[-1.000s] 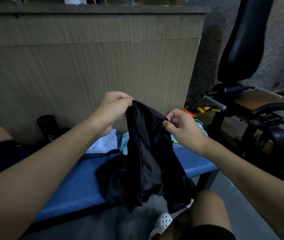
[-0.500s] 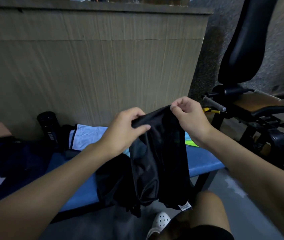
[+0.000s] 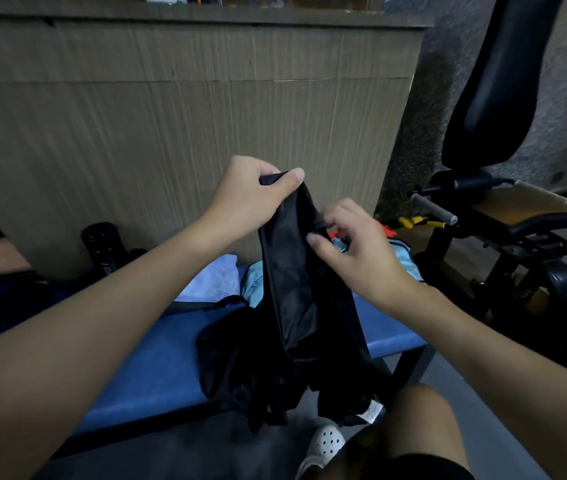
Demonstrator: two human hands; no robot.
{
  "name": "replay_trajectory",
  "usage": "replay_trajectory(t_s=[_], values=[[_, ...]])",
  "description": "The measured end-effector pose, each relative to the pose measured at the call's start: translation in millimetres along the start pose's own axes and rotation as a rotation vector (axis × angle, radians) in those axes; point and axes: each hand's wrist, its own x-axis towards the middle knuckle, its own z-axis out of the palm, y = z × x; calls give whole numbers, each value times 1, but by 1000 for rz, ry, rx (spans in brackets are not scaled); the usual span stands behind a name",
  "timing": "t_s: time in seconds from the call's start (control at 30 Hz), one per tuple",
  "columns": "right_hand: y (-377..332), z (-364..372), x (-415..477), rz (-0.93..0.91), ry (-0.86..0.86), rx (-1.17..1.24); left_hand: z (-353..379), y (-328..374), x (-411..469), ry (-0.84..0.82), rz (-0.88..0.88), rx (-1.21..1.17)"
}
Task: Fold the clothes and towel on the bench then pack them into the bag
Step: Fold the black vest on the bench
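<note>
1. A black bottle (image 3: 102,244) stands at the far left, against the wall.
2. A pale towel (image 3: 211,278) lies on the blue worktop (image 3: 143,368) near the wall. Whether it is folded cannot be told.
3. The left hand (image 3: 250,199) is clenched round the top of a black garment (image 3: 295,289), thumb pressed over the cloth, holding it up above the worktop.
4. The garment hangs in a long bunch. Its lower end drapes over the worktop's front edge, with a white label (image 3: 373,412) showing near the bottom.
5. The right hand (image 3: 354,247) pinches the garment's right edge, just below the left hand.
6. A teal cloth (image 3: 403,258) lies on the worktop behind the right hand, and a gym machine (image 3: 517,220) stands at the far right.
7. The step in hand looks like sorting the garment out, finding its edges before any fold is made.
8. The next move likely calls for drawing the hands apart along one edge so the cloth opens flat, then laying it on bare worktop.
9. No bag can be picked out with certainty.
</note>
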Motion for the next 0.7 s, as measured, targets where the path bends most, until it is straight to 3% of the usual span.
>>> replay_trajectory(t_s=[0.2, 0.3, 0.43, 0.7], values=[[-8, 1, 12, 254, 85, 324, -13, -19, -2, 17, -131, -14], [-11, 0, 20, 320, 116, 393, -16, -18, -14, -100, -46, -100], [-14, 0, 27, 379, 186, 465, -10, -17, -42, -254, 122, 36], [-13, -9, 29, 527, 251, 575, 8, -35, -52, -286, 61, -47]])
